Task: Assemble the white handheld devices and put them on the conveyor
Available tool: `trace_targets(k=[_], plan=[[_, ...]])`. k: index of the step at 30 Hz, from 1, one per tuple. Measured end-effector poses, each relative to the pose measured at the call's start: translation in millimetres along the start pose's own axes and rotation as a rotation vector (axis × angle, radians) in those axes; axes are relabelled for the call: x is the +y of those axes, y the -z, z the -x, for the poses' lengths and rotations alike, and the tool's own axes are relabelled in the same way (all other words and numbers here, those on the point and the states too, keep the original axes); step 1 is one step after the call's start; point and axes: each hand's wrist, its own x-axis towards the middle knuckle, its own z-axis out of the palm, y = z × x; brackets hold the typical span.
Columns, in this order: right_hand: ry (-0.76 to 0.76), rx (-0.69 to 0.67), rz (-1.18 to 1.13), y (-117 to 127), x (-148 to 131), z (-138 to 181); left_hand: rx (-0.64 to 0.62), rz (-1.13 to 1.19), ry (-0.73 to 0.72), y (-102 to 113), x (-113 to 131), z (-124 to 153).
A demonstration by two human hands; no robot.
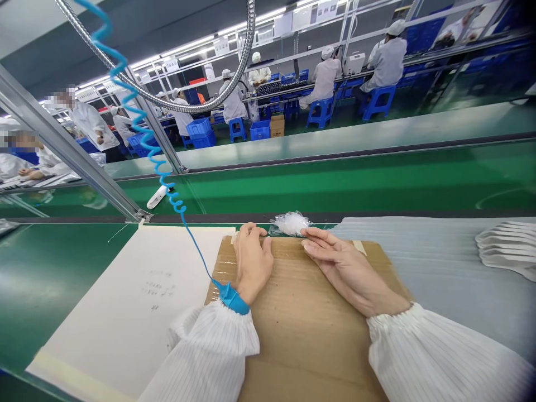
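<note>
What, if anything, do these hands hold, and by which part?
Cannot be told: the left hand and right hand rest on a cardboard sheet, fingertips beside crumpled clear plastic film, with no clear grip showing.

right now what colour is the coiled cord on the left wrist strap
The coiled cord is light blue, best seen in the head view.

Around the brown cardboard sheet (301, 340), the bench mat (54, 279) shows glossy green. Left of the sheet hangs a bright blue coiled cord (142, 131), while white sleeves (205, 357) carry thin grey pinstripes.
</note>
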Motion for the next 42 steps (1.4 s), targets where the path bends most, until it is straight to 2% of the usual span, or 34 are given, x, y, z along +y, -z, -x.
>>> trace_targets(k=[42], plan=[[0.000, 0.012, 0.033, -2.8, -2.7, 4.5, 0.015, -0.001, -0.016, -0.6, -0.4, 0.9]])
